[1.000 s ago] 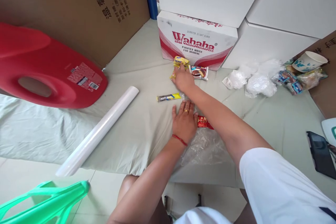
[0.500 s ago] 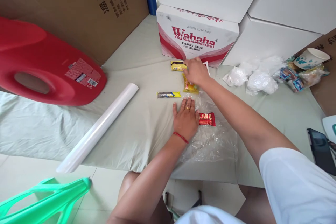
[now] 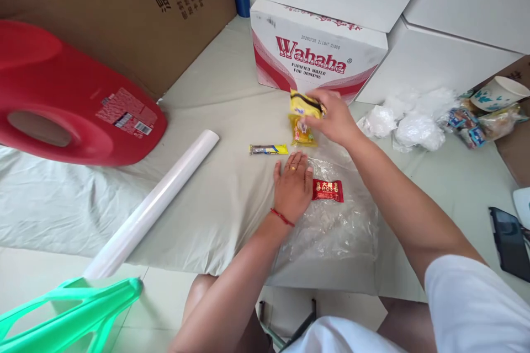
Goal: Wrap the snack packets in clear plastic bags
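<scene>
My left hand (image 3: 293, 185) lies flat with fingers spread on the left edge of a clear plastic sheet (image 3: 335, 226) spread over the cloth. A red snack packet (image 3: 327, 190) lies on that sheet just right of the hand. My right hand (image 3: 334, 116) is raised above the sheet's far end, fingers closed on a yellow snack packet (image 3: 305, 105). Beneath it another yellow packet (image 3: 302, 132) rests on the cloth. A thin yellow and dark stick packet (image 3: 268, 149) lies to the left of both.
A Wahaha carton (image 3: 318, 55) and white boxes (image 3: 451, 22) stand behind. Crumpled white plastic (image 3: 408, 121), more snacks and a paper cup (image 3: 499, 94) lie right. A white film roll (image 3: 153, 204), red jug (image 3: 70, 99), brown carton, green plastic frame (image 3: 70, 314) and phone (image 3: 510, 242) surround.
My right hand set one yellow packet down by the sheet, then took up a second yellow packet near the carton and lifted it. My left hand stayed flat.
</scene>
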### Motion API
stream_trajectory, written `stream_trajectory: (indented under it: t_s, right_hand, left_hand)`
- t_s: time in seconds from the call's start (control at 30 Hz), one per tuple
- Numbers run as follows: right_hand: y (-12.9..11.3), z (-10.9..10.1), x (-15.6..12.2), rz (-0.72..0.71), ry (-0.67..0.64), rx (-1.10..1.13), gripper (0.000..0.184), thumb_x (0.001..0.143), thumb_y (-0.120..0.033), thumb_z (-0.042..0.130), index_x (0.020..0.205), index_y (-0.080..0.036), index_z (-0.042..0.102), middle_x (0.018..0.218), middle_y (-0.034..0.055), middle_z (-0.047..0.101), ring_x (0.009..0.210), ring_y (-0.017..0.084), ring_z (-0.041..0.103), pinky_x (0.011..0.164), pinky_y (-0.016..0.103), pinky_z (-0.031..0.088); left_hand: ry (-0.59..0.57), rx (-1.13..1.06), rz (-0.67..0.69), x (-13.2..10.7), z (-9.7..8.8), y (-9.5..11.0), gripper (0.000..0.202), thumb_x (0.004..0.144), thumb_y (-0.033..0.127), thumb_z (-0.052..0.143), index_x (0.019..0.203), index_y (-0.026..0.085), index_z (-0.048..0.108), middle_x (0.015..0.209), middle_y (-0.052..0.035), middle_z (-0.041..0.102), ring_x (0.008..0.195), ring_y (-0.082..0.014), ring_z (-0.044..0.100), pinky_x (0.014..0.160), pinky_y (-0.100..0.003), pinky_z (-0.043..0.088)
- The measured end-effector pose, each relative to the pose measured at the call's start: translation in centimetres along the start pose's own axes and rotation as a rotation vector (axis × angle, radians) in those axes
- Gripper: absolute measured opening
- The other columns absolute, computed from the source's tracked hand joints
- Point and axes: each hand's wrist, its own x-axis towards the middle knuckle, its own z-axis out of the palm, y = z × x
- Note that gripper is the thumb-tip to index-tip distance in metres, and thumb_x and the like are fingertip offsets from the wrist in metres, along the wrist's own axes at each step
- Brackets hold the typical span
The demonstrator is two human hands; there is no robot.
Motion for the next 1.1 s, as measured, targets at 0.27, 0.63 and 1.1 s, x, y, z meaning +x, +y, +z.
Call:
stream_trajectory:
  t_s: [0.27, 0.63, 1.1]
  right_hand:
    - [0.9, -1.8, -16.9, 0.042, -0.215, 0.167, 0.059, 0.08, -0.036, 0.08, 0.136, -0.028, 0.062, 0.135, 0.0128, 0.063, 0.142, 0.037, 0.044, 0.114, 0.058, 0.041]
    - [1.7, -2.8, -15.4, 0.114, -0.093, 0.068, 0.043, 0.099, -0.047, 0.057, 0.134, -0.022, 0.063, 0.13, 0.0137, 0.066, 0.125, 0.031, 0.058, 0.109, 0.049, 0.046]
    - [4.2, 0.0, -6.9, 0.216, -0.413, -0.059, 0.011, 0.084, -0.029, 0.069, 0.084, -0.019, 0.071, 0.078, 0.0033, 0.07, 0.086, 0.021, 0.062, 0.086, 0.031, 0.046]
  left_hand:
    - [0.053, -0.156, -0.077, 0.3, -0.3, 0.1, 0.057, 0.109, 0.035, 0.017, 0.147, 0.018, 0.057, 0.16, -0.0099, 0.051, 0.154, -0.0194, 0.039, 0.13, -0.05, 0.023]
    - [0.05, 0.028, 0.02, -0.9, 0.9, 0.6, 0.067, 0.093, 0.047, 0.057, 0.151, 0.013, 0.049, 0.166, -0.0187, 0.04, 0.158, -0.0328, 0.03, 0.129, -0.062, 0.016]
    - [0.111, 0.106, 0.344, -4.2, -0.8, 0.5, 0.048, 0.082, 0.028, 0.062, 0.129, 0.026, 0.072, 0.13, -0.0086, 0.069, 0.133, -0.0347, 0.05, 0.124, -0.056, 0.021]
